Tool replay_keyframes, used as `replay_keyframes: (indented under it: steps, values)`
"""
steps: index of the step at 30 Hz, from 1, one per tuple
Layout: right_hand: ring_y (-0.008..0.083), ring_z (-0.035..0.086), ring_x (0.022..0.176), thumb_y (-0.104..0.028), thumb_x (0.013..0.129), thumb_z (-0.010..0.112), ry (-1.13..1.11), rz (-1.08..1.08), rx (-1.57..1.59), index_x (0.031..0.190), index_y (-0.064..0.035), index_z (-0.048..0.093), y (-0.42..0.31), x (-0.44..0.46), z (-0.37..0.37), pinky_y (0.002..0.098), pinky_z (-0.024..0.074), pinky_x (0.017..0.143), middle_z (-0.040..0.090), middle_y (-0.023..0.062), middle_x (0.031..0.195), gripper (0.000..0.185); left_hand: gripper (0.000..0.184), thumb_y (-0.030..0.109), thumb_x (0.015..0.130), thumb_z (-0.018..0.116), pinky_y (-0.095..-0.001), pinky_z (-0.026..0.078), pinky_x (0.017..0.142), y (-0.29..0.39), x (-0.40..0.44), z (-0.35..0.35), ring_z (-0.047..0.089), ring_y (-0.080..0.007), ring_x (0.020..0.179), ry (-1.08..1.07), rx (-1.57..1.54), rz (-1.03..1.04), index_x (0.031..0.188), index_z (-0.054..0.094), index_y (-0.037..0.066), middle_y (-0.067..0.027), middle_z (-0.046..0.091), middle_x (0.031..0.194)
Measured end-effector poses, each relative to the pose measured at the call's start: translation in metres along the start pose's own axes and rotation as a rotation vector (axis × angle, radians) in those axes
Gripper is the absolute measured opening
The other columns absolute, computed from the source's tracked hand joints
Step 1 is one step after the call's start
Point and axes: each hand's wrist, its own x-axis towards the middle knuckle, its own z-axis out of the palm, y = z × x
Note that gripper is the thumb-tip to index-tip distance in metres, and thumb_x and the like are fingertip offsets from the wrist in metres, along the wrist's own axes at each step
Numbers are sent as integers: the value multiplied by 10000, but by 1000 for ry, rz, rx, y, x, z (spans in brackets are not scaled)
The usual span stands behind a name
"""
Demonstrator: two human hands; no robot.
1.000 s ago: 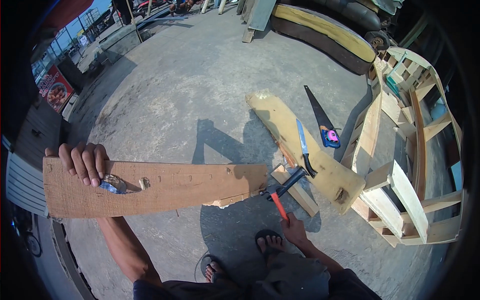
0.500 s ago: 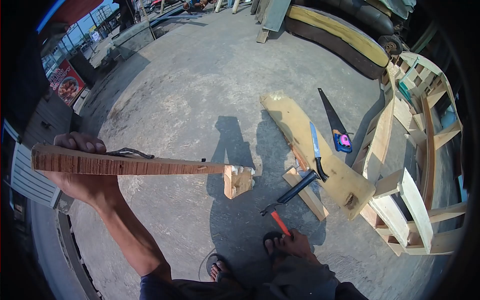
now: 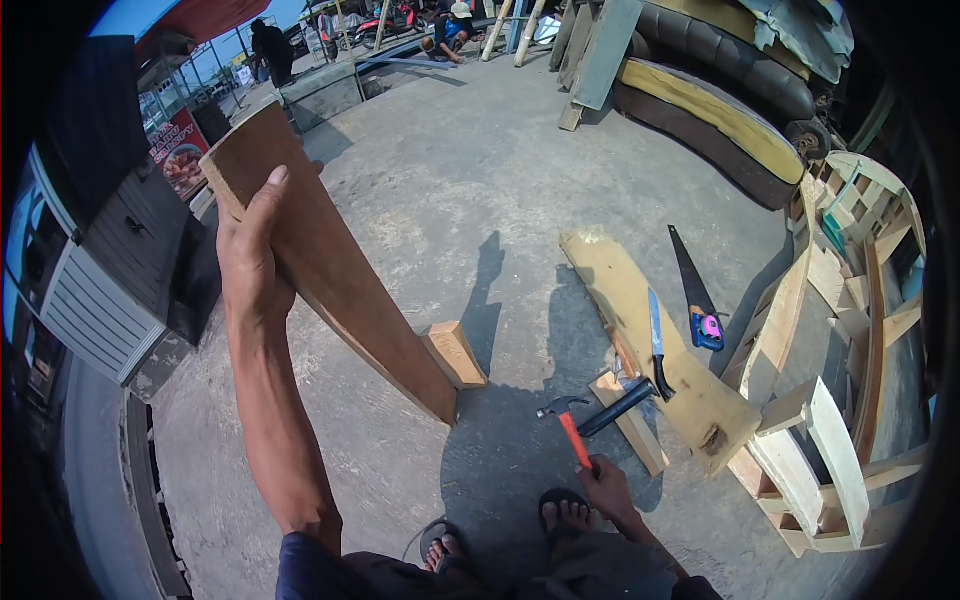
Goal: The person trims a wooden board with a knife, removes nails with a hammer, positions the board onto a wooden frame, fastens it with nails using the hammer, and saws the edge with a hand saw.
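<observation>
My left hand (image 3: 255, 250) grips the upper end of a long brown wooden board (image 3: 345, 270), its thumb across the broad face. The board slants down to the right, and a short pale wood block (image 3: 456, 355) is at its lower end. My right hand (image 3: 607, 487), low in the view, is wrapped round the red handle of a claw hammer (image 3: 572, 430), head upward. Just beyond the hammer lies a black-handled tool (image 3: 617, 406), across a narrow wood strip (image 3: 640, 432).
A long yellowish slab (image 3: 625, 300) lies on the concrete with a knife (image 3: 656, 340) on it. Beside it are a handsaw (image 3: 690, 270) and a pink tape measure (image 3: 711, 326). A wooden frame (image 3: 775, 320) stands at right, cushions (image 3: 700, 130) behind. A person (image 3: 452, 30) sits far back.
My left hand has turned the board from nearly level and edge-on to a steep slant showing its broad face. My right hand has moved the hammer slightly right. The view has shifted.
</observation>
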Motion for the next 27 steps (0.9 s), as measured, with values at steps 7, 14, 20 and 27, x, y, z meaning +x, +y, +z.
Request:
replay_keyframes:
  steps: [7,14,20,27]
  values:
    - [150,593,577,-179,988,567,-32,-368,316,1238,-1,576,-109,-8,-59,318,480,571,618,109,701,306,516,351,947,630,-413,537,746,-25,65,-16,623,-229,889,185,-15,-363,1291,451,11,-161,573,1038]
    - [115,561,568,-171,1018,500,9,-526,220,1239,-19,557,-113,2,-49,283,440,558,581,63,673,274,452,272,903,595,-431,510,794,-232,22,-25,611,-280,880,234,9,-625,1237,486,-13,-144,565,967]
    - [413,662,684,-310,1045,434,-32,-647,-310,1135,-22,585,5,66,22,450,519,654,651,181,721,338,367,198,830,598,-435,506,736,-252,26,-14,596,-258,848,212,-55,-706,1120,518,-13,-154,577,972]
    - [241,637,591,-446,1062,388,-166,-414,37,1015,-7,567,-128,42,-71,386,506,588,627,142,679,476,348,164,795,589,-482,488,635,-288,9,-27,549,-251,748,303,28,-712,1100,483,36,-111,508,875]
